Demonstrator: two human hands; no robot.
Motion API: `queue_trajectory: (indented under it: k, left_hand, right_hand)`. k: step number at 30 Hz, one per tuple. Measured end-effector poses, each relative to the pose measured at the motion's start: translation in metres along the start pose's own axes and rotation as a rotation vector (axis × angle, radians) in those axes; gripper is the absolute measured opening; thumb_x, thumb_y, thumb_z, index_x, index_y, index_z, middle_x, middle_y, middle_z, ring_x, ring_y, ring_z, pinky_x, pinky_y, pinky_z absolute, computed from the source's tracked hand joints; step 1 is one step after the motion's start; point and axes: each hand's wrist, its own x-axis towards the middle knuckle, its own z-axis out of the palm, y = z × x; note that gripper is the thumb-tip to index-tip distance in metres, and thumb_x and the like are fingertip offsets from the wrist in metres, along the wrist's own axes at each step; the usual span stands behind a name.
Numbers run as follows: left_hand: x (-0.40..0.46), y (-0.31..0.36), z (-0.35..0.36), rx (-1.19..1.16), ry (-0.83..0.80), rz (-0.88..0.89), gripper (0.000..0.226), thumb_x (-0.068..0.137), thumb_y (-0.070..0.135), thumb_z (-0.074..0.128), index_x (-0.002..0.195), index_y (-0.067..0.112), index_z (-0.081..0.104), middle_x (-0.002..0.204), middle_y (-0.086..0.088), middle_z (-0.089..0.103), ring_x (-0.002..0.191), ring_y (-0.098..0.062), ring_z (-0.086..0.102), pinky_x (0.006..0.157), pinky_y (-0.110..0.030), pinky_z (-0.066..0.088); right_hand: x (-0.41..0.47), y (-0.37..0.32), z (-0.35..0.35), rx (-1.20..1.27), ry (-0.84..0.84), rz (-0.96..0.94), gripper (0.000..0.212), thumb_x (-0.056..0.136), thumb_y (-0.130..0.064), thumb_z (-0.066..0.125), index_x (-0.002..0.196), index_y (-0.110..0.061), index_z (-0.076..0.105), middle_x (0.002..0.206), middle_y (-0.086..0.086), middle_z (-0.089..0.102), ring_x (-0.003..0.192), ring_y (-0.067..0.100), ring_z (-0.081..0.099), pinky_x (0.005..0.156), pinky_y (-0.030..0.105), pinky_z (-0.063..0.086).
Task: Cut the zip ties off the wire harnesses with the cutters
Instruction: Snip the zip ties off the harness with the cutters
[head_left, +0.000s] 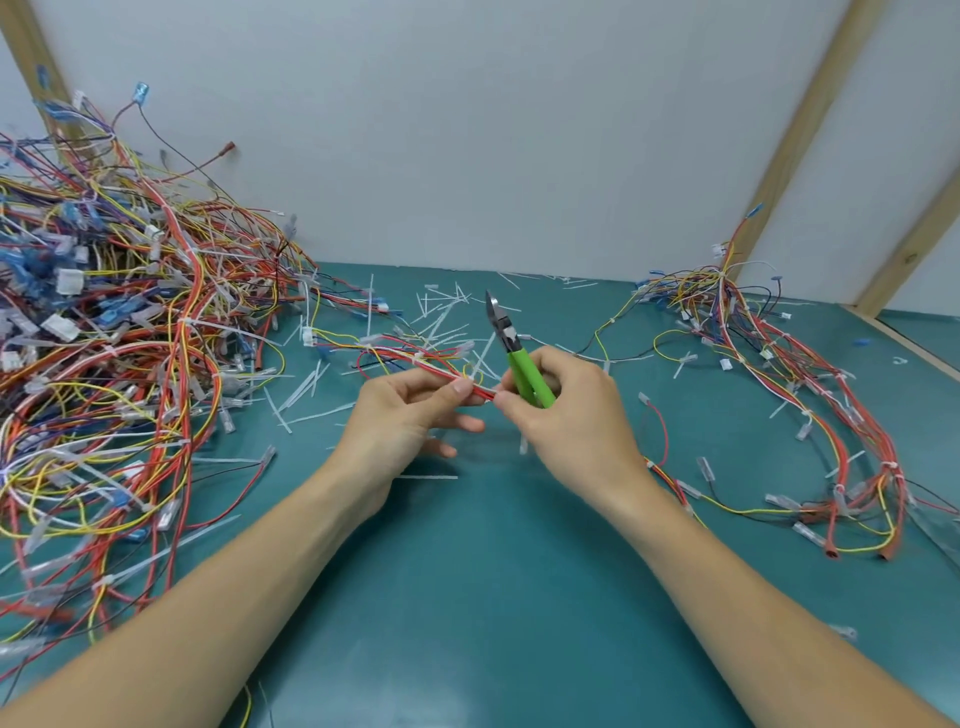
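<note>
A thin harness of red, yellow and white wires stretches between my two hands above the middle of the green table. My left hand pinches it between thumb and forefinger. My right hand holds the green-handled cutters in its curled fingers, blades pointing up and away, while its thumb and fingertip also pinch the wire end next to my left thumb. A white zip tie wraps the harness a little left of my left thumb. The cutter jaws are apart from the wires.
A big tangled heap of harnesses fills the left side. A smaller pile lies at the right. Several cut white zip tie pieces litter the green mat behind my hands. A white wall with wooden battens closes the back.
</note>
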Motion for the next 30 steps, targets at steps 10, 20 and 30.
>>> queue_trajectory:
  k: [10,20,30]
  left_hand:
    - [0.002,0.002,-0.002,0.042,0.067,0.097,0.010,0.104,0.020,0.054,0.098,0.014,0.059,0.091,0.004,0.075,0.079,-0.015,0.076,0.047,-0.023,0.052]
    - [0.008,-0.001,-0.010,-0.032,0.230,0.080,0.014,0.096,0.026,0.066,0.094,0.013,0.069,0.079,0.003,0.075,0.053,-0.008,0.063,0.044,-0.018,0.043]
    - [0.009,-0.002,-0.009,0.002,0.236,0.104,0.015,0.094,0.027,0.069,0.089,0.013,0.070,0.078,0.003,0.076,0.053,-0.005,0.058,0.044,-0.017,0.041]
  right_hand:
    - [0.009,0.009,-0.015,-0.008,-0.047,0.142,0.048,0.081,-0.076,0.057,0.082,-0.033,0.076,0.081,-0.015,0.075,0.077,0.011,0.073,0.084,0.044,0.058]
    - [0.008,0.000,-0.018,0.467,-0.579,0.486,0.058,0.100,-0.058,0.052,0.103,-0.004,0.074,0.096,0.013,0.079,0.072,0.023,0.073,0.056,0.037,0.061]
    - [0.011,0.002,-0.023,0.478,-0.631,0.524,0.054,0.100,-0.051,0.051,0.103,-0.003,0.077,0.099,0.015,0.079,0.076,0.027,0.075,0.059,0.040,0.063]
